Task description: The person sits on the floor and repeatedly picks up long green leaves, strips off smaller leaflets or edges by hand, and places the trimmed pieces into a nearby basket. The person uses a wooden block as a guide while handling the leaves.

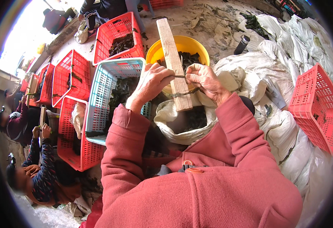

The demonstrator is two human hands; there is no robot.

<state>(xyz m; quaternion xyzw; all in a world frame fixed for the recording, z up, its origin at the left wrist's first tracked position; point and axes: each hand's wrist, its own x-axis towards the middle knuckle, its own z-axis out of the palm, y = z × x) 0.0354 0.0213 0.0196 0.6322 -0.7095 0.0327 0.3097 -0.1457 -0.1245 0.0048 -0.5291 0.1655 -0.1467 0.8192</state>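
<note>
Above a wooden board, my left hand and my right hand pinch a narrow dark strip of what looks like kelp pulled between them. A hanging length of dark strip crosses the board lower down, below my right hand. The board spans from a yellow bucket towards me, its near end over an open white woven sack. Dark leafy pieces lie in both the bucket and the sack. Left of my left hand stands a light-blue plastic crate holding more dark pieces.
Red plastic crates stand along the left, another red crate at the right. White woven sacks cover the right side, with a dark bottle beyond. Co-workers sit at the left; others are farther back.
</note>
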